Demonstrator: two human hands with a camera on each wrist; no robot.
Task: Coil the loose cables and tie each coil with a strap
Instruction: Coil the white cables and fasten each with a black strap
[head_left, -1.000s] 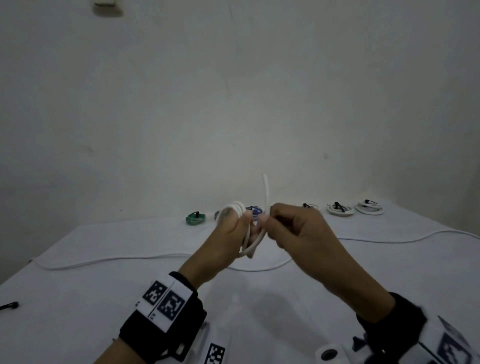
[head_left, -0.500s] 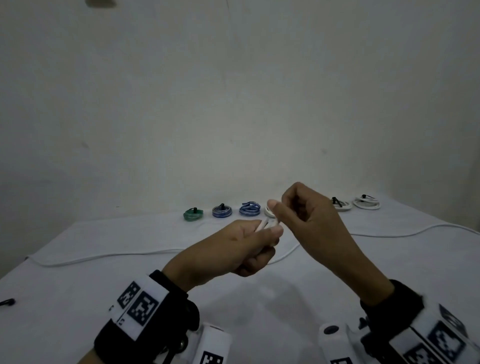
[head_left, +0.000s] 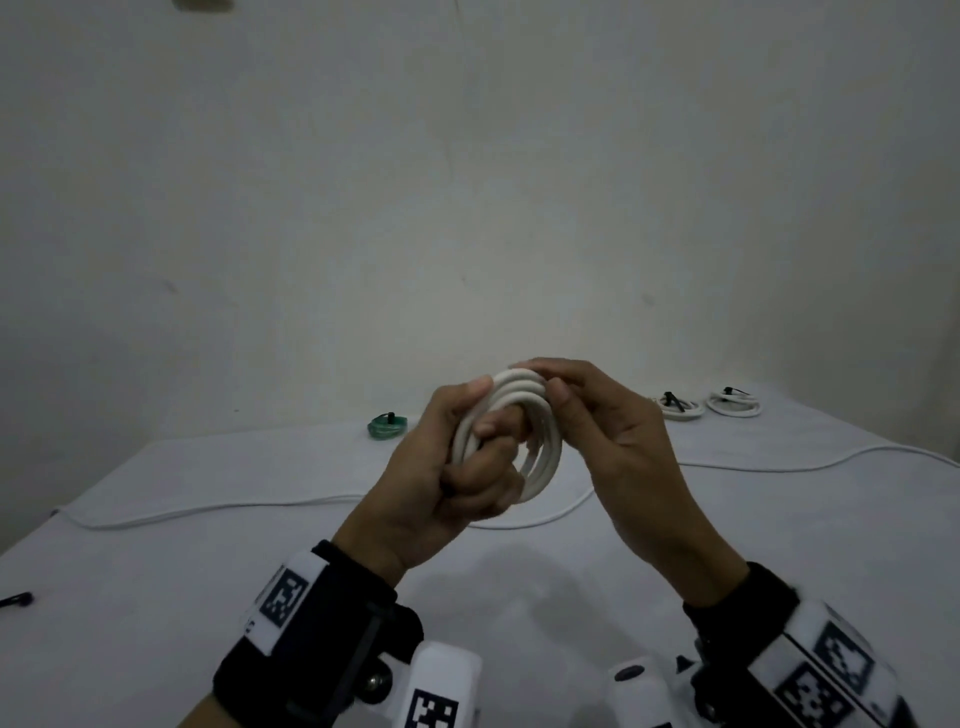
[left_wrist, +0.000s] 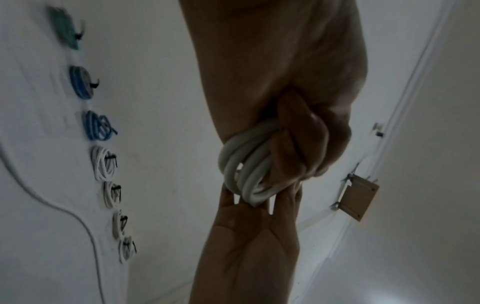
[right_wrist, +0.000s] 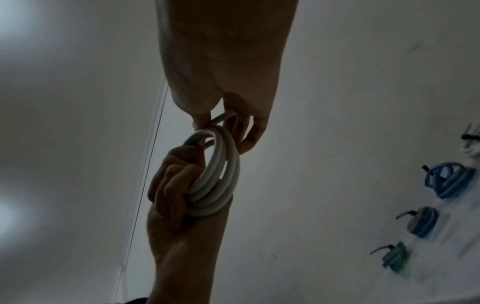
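The left hand (head_left: 436, 483) is clenching a white coil (head_left: 511, 441) above the table (head_left: 156, 571), with its fingers curled through the middle of the loops and the thumb lying along the coil's 10 o'clock edge. The right hand (head_left: 613, 441) is pinching the coil at about 1 o'clock, thumb in front and fingertips over the top of the loops. In the right wrist view a short straight end of cable is sitting between that thumb and forefinger, just above the coil (right_wrist: 221, 170). In the left wrist view the coil (left_wrist: 246, 170) is sticking out of the left fist, and the right hand's fingertips (left_wrist: 283, 197) are touching its far end. The coil is being held upright in the air, at the centre of the head view, well above the cloth.

A loose white cable (head_left: 779, 465) is lying across the table behind the hands, running from 9 o'clock to 3 o'clock and dipping under the coil. Along the table's far edge, tied coils are lying in a row: a green coil (head_left: 387, 427) at 11 o'clock of the hands, and two white coils (head_left: 680, 406) at 2 o'clock. The left wrist view is showing the whole row: green, two blue coils (left_wrist: 82, 82), then several white ones, each with a dark strap (left_wrist: 110, 158). A small dark object (head_left: 18, 600) is lying at the table's 9 o'clock edge; I cannot tell what it is.
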